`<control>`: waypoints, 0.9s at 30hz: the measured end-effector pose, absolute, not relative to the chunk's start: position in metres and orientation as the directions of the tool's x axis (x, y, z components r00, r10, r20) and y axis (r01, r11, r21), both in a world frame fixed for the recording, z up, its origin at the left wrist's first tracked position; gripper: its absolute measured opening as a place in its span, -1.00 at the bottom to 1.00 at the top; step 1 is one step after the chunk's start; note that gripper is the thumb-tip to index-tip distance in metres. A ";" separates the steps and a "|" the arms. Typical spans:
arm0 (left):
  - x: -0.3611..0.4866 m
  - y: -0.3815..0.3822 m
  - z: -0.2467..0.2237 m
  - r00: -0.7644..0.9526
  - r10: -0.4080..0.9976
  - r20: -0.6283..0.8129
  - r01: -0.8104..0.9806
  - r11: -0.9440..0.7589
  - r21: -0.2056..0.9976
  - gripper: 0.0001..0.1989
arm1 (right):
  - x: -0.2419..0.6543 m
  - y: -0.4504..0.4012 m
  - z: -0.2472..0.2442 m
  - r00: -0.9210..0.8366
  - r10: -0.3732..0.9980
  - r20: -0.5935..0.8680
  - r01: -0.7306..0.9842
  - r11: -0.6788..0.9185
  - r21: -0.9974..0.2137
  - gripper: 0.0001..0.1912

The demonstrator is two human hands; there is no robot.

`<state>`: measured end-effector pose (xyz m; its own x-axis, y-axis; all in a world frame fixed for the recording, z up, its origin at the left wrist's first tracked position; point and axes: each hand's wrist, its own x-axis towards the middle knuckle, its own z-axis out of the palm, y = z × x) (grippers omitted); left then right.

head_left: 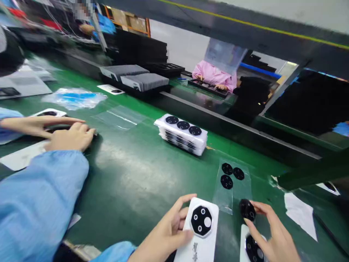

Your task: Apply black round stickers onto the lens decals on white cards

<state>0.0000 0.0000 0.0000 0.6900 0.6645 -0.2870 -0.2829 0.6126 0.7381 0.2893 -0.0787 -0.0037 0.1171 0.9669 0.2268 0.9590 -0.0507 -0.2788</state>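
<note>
In the lower middle, my left hand (170,229) grips a white rectangular panel (209,247) by its left edge; a black octagonal piece with round openings sits near the panel's top. My right hand (275,231) pinches a loose black octagonal disc (247,210) between thumb and fingers. Just below that disc, partly behind my right hand, lies a second white panel (243,251) with a black octagon. Three black discs (227,182) rest on a clear plastic sheet (241,193) beyond my hands.
A stack of white cards with black discs (182,134) stands at centre. A co-worker's hands (71,136) and blue sleeves occupy the left. Grey foam blocks (147,82), plastic bags (75,98) and a torn white paper (300,214) lie around. Opposite sits a person in pink (214,74).
</note>
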 end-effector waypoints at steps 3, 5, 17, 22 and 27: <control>-0.001 0.004 0.004 0.714 0.644 -0.276 -0.252 0.604 0.756 -0.26 | 0.288 -0.078 -0.004 0.116 0.966 0.231 0.960 -0.049 -0.275 -0.63; -0.002 0.008 0.006 0.732 0.623 -0.275 -0.224 0.602 0.767 -0.27 | 0.288 -0.077 -0.004 0.112 0.964 0.241 0.962 -0.044 -0.268 -0.63; -0.004 0.027 0.005 0.831 0.473 -0.292 -0.059 0.597 0.800 -0.47 | 0.290 -0.078 -0.004 0.059 0.950 0.308 0.972 0.015 -0.234 -0.64; -0.002 0.027 0.006 0.827 0.473 -0.305 -0.052 0.604 0.795 -0.45 | 0.289 -0.077 -0.005 0.064 0.952 0.300 0.971 0.010 -0.238 -0.63; -0.002 0.027 0.006 0.826 0.472 -0.307 -0.055 0.611 0.790 -0.47 | 0.290 -0.078 -0.005 0.066 0.953 0.296 0.972 0.006 -0.235 -0.63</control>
